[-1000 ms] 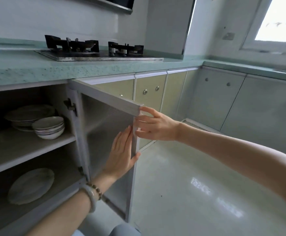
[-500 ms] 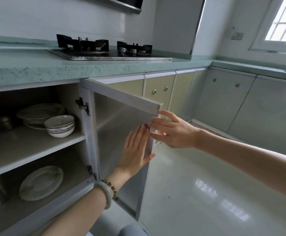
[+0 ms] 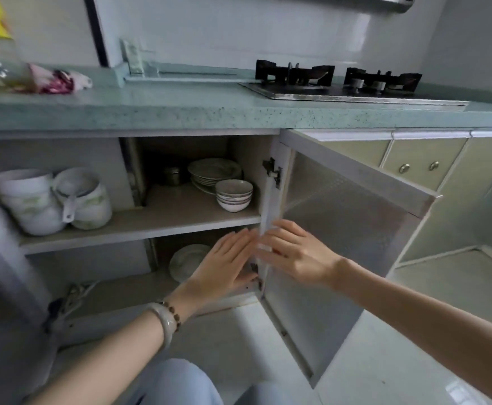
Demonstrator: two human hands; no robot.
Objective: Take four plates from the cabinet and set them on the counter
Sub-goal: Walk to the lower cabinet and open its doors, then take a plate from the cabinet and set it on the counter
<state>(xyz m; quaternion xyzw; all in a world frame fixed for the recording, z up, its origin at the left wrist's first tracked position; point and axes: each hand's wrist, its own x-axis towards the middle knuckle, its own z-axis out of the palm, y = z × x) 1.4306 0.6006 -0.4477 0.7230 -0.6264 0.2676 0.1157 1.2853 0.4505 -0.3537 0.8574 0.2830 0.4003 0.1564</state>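
Reach stage: hands [image 3: 263, 258] spread, empty, below plates [image 3: 214, 172]; door [image 3: 353, 229] open. Next: lifting four onto table [image 3: 180, 109].

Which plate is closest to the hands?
The single plate on the bottom shelf, just behind the left hand. The stack of plates sits higher, on the upper shelf beside the bowls.

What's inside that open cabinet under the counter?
Upper shelf: a stack of plates, stacked bowls and a metal container. Lower shelf: one plate, partly covered by the left hand. The dark back corners are unclear.
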